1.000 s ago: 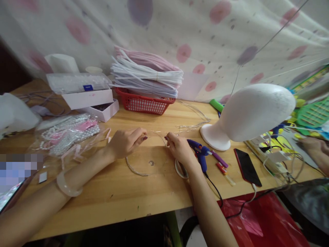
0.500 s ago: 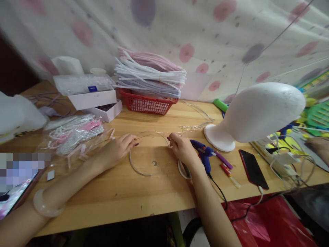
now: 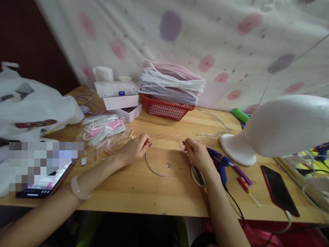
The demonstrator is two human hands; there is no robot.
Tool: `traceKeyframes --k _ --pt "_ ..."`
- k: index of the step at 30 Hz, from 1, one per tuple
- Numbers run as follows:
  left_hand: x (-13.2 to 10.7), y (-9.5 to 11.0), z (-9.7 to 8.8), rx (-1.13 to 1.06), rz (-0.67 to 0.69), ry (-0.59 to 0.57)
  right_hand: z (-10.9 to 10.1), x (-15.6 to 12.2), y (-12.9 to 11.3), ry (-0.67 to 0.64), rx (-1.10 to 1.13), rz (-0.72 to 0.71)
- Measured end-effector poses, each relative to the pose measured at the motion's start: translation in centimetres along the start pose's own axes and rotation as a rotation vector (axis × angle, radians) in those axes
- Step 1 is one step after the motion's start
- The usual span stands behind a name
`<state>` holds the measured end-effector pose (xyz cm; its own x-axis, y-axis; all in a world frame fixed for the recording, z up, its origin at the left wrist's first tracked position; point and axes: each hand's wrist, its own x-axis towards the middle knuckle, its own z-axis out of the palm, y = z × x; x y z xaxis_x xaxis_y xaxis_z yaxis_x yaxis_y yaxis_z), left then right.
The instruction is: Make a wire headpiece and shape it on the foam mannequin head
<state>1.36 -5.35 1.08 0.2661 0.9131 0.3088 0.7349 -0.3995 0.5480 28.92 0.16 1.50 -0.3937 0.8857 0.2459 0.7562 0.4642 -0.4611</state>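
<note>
While the left hand (image 3: 137, 149) pinches its left side between thumb and fingers, a thin, silvery wire ring (image 3: 155, 172) lies roughly flat at the middle of the pale wooden table (image 3: 144, 197). The right hand (image 3: 199, 156) has its fingertips drawn together on the ring's right side, gripping the fine bare wire there. Being nearly round, the ring has no clear long axis; its thicker, wrapped arc runs down from the left fingers and bows toward the near edge of the table, whereas the bare wire curves across the far side from hand to hand. How the ring runs at its lower right is too faint to tell.

Beneath the right wrist sits a pale, round tape roll (image 3: 194, 179), and just beyond the forearm lies a blue glue gun (image 3: 221, 168) with a purple stick-shaped tool (image 3: 241, 174) beside it. A white foam mannequin head (image 3: 288, 127) leans farther right.

Compared with a second ago, the fingertips of the two hands are wider apart, the far arc of wire shows more fully between them, and the view has swung left, bringing more of a white plastic bag (image 3: 56, 106) into sight.
</note>
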Motion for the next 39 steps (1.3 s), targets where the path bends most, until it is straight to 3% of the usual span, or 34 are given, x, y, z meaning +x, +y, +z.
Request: traceKeyframes --k 11,16,28,39 --pt "-0.1 -1.0 -0.4 0.054 0.06 -0.024 -0.2 -0.2 -0.2 -0.023 0.001 0.019" --pt "-0.1 -1.6 -0.2 0.054 0.101 0.025 -0.1 -0.3 -0.4 -0.012 -0.001 0.037" --pt "0.0 -1.4 -0.1 0.039 0.153 0.056 -0.1 -0.3 -1.2 0.016 -0.01 0.09" --pt "0.0 -0.9 -0.2 0.048 0.175 0.056 -0.2 -0.2 -0.8 0.044 0.003 0.041"
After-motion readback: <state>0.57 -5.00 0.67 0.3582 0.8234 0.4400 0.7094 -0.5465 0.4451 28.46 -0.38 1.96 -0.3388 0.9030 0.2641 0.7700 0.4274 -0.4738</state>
